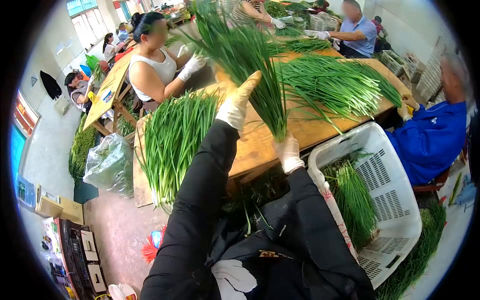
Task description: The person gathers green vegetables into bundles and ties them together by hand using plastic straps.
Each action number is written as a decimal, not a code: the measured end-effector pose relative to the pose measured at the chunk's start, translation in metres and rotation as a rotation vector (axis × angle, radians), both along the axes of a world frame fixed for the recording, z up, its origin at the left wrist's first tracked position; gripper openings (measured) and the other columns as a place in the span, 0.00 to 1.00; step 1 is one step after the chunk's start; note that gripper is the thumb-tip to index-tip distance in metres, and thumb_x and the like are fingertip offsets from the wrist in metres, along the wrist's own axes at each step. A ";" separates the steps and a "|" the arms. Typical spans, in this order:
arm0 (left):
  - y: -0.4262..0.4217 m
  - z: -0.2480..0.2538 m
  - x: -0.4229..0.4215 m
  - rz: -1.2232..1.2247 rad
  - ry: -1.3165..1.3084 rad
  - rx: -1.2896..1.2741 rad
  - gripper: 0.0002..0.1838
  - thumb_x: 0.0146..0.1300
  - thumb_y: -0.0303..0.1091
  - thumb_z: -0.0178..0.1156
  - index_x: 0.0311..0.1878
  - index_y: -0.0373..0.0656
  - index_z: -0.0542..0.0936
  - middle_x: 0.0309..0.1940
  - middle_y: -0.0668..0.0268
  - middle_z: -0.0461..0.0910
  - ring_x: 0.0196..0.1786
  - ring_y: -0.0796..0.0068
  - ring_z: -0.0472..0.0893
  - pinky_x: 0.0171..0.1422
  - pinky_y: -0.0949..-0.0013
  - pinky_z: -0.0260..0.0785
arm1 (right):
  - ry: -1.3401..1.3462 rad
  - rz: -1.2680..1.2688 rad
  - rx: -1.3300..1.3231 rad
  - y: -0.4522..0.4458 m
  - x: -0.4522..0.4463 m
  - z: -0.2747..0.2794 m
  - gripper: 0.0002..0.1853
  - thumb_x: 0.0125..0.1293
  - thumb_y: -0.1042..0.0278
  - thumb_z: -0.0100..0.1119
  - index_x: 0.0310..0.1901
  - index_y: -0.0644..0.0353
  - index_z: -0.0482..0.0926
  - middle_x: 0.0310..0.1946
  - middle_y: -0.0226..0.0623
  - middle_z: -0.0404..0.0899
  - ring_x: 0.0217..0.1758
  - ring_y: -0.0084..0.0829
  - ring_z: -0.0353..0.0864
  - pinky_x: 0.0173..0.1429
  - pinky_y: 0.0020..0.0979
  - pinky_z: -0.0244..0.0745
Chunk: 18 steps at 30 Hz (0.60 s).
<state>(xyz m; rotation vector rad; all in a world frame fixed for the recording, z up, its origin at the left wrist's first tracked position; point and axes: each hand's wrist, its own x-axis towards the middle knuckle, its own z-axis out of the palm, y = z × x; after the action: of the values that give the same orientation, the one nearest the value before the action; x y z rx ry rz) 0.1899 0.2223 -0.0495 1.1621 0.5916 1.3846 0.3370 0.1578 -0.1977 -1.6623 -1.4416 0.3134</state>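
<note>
A tall bunch of garlic chives (255,70) stands tilted in front of me, its leaf tips up and to the left, slightly blurred. My right hand (287,151), in a white glove, is closed around the stem ends at the bottom. My left hand (235,105), in a white glove with yellowish fingers, is at the left side of the leaves with its fingers apart; I cannot tell how firmly it touches them. On the table (255,150), one chive pile (175,145) lies to the left and a bigger chive pile (335,87) to the right.
A white plastic basket (400,200) with chives inside stands at my right. A person in blue (430,140) sits beyond it. Across the left corner is a person in a white top (155,72). A plastic bag (110,165) stands on the floor to the left.
</note>
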 end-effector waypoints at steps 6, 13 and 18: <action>-0.057 -0.065 -0.006 0.165 0.078 -0.419 0.30 0.58 0.49 0.57 0.60 0.42 0.65 0.53 0.64 0.71 0.55 0.74 0.68 0.58 0.68 0.60 | 0.463 0.177 -0.535 -0.002 0.037 0.010 0.15 0.48 0.69 0.63 0.37 0.65 0.71 0.22 0.40 0.78 0.22 0.31 0.78 0.27 0.29 0.72; -0.097 -0.155 0.040 -0.235 0.429 -0.442 0.25 0.61 0.47 0.55 0.52 0.35 0.72 0.48 0.65 0.75 0.48 0.74 0.73 0.55 0.74 0.64 | 1.579 0.335 -0.273 -0.008 0.018 -0.068 0.20 0.64 0.56 0.42 0.46 0.68 0.66 0.37 0.50 0.76 0.41 0.41 0.77 0.44 0.34 0.72; -0.129 -0.116 0.029 -0.286 0.100 -0.761 0.17 0.56 0.41 0.59 0.41 0.35 0.75 0.34 0.56 0.79 0.31 0.69 0.78 0.37 0.68 0.71 | 0.184 0.210 -0.327 -0.112 -0.044 0.015 0.34 0.57 0.63 0.52 0.60 0.67 0.49 0.46 0.66 0.66 0.49 0.56 0.70 0.50 0.42 0.68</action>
<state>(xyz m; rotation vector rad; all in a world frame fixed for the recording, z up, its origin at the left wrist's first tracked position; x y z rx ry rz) 0.2193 0.0930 -0.1659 0.6579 0.8850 0.7429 0.2932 0.0455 -0.1831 -1.6845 -1.4842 0.8365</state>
